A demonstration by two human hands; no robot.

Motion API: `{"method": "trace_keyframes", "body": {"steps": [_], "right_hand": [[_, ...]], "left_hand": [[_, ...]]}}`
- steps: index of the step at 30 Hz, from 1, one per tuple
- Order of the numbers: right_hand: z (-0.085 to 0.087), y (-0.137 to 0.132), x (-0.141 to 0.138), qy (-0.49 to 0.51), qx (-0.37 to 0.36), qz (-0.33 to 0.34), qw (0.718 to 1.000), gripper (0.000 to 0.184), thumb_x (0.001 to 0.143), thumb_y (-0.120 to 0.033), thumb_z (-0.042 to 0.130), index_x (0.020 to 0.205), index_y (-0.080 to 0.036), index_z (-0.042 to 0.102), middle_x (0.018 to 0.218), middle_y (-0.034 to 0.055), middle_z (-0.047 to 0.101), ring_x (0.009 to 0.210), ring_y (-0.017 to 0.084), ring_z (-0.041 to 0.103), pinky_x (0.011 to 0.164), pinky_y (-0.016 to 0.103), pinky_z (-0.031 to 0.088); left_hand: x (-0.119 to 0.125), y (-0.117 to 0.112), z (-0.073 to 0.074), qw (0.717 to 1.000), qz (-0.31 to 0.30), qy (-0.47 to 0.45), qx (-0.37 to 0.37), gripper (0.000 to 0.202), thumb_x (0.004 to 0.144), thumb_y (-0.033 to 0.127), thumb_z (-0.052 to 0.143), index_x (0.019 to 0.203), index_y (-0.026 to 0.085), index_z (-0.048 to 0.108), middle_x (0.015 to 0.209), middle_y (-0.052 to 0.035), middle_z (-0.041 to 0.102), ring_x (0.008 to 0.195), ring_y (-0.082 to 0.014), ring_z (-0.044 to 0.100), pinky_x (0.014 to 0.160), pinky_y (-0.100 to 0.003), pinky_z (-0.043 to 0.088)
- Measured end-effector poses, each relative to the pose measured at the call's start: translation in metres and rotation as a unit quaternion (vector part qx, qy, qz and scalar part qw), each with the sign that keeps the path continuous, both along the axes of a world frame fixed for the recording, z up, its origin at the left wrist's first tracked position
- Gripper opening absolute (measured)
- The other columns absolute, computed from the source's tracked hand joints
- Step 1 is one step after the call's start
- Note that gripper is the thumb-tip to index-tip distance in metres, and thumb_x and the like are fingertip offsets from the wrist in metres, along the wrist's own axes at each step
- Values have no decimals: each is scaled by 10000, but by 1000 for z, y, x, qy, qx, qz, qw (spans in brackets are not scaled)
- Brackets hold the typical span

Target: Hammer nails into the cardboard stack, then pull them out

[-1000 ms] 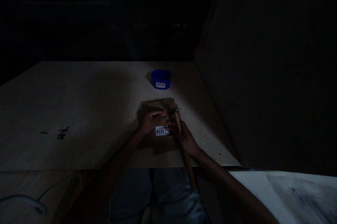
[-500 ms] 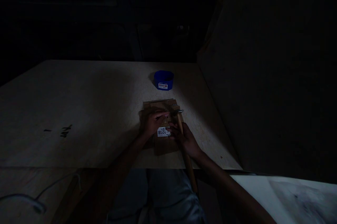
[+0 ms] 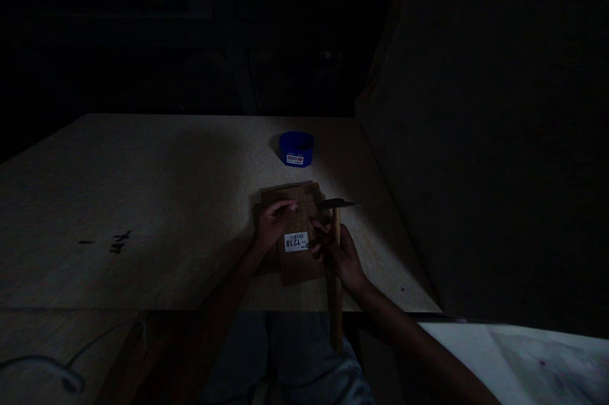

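Note:
A small stack of brown wooden pieces [image 3: 297, 265] lies near the table's front edge, with a white label reading 1218 [image 3: 295, 242] on top. My left hand [image 3: 272, 225] rests on the wood with fingers pinched near its upper part; what they pinch is too small to make out. My right hand [image 3: 341, 254] grips the wooden handle of a hammer [image 3: 336, 278]. The hammer's dark metal head [image 3: 339, 204] hovers just right of the wood's top edge.
A blue round tin [image 3: 296, 148] stands farther back on the pale tabletop [image 3: 166, 202]. A dark upright board [image 3: 476, 138] walls the right side. A white sheet [image 3: 523, 360] lies at lower right, a cable [image 3: 57, 373] at lower left. The scene is very dim.
The hammer has swung upright and shifted right, its head now off the wood's right edge. My left hand stays pinched on the wood.

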State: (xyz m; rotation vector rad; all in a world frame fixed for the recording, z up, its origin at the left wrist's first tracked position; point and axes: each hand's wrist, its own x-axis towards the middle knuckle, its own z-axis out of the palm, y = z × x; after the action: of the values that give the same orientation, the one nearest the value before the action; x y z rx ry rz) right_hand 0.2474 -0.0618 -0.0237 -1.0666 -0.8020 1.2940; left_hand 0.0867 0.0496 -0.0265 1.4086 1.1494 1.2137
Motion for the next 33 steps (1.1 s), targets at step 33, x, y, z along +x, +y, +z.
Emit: {"method": "trace_keyframes", "body": {"steps": [33], "right_hand": [[-6,-2,3,-98,-27,42,994,365,858,-504,609,1050,-243,439,829,-15,710,415,91,524,410,222,433]], "left_hand": [[-3,-5,-6,988,-83,73,107,206,884,347,619,963,251,783,1009,-51,763,975,-210,698,904,-358,556]]}}
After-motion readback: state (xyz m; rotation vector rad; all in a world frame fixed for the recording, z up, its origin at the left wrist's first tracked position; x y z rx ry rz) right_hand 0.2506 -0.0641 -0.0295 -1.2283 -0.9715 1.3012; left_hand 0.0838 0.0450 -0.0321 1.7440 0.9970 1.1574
